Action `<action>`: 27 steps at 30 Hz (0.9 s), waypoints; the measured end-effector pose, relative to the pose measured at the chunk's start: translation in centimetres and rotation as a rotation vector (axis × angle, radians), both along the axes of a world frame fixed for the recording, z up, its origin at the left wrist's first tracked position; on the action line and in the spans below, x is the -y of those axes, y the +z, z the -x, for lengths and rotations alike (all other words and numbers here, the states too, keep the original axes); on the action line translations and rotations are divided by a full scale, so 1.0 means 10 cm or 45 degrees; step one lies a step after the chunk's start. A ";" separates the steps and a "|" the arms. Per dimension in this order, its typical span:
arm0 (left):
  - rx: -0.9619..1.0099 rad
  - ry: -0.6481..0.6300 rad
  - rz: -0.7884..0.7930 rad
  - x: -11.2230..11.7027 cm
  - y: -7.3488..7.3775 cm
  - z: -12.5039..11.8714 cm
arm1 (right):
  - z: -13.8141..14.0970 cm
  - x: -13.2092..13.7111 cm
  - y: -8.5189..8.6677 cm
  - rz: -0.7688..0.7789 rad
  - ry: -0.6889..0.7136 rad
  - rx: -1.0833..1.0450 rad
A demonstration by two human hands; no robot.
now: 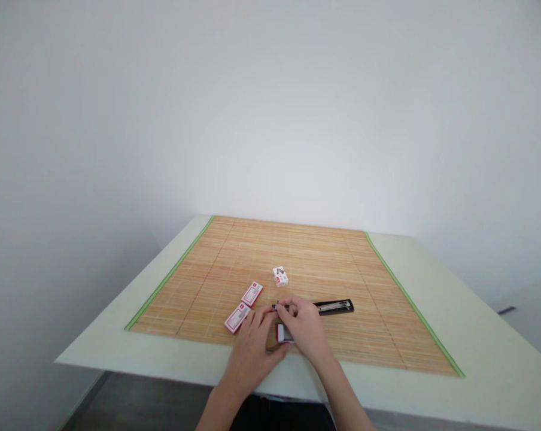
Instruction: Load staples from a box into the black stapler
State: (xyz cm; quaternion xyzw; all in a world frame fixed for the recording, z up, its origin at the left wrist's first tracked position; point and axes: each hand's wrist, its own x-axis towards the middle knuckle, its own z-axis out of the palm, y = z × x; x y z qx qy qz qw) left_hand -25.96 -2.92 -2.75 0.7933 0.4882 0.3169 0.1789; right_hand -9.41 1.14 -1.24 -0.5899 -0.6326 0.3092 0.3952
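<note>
My left hand (252, 347) rests near the front edge of a bamboo mat (297, 251), its fingers curled round a small red and white box (281, 333). My right hand (303, 326) lies over the same box, and its fingertips pinch something thin and silvery by the near end of a black stapler (336, 307) that lies flat on the mat. Two more red and white boxes (251, 294) (237, 318) lie just left of my hands. A smaller white box (280, 276) stands farther back.
The mat has green edges and covers a pale table (432, 251) that stands against a white wall. The table's front edge runs just under my wrists. A dark floor shows below.
</note>
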 end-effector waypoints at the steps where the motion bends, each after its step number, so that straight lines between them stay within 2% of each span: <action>1: 0.010 0.005 0.002 0.00 0.00 0.00 | 0.00 0.01 0.06 -0.035 0.013 0.043; 5: 0.047 0.017 0.029 0.02 0.01 0.02 | -0.16 0.13 0.32 -0.104 0.121 0.188; 8: 0.042 -0.003 0.048 0.02 0.02 0.02 | -0.32 0.25 0.43 -0.078 0.259 0.395; 12: 0.009 -0.018 0.033 0.02 0.02 0.01 | -0.41 0.35 0.39 -0.012 0.398 0.562; 17: -0.007 -0.028 0.030 0.01 0.03 0.02 | -0.37 0.35 0.28 0.039 0.458 0.529; 21: -0.011 -0.041 0.034 0.01 0.03 0.02 | -0.36 0.34 0.31 0.044 0.499 0.485; 24: -0.010 -0.040 0.041 0.02 0.02 0.03 | -0.44 0.35 0.36 0.036 0.446 0.487; 27: -0.003 -0.035 0.036 0.01 0.02 0.03 | -0.64 0.39 0.39 0.072 0.309 0.503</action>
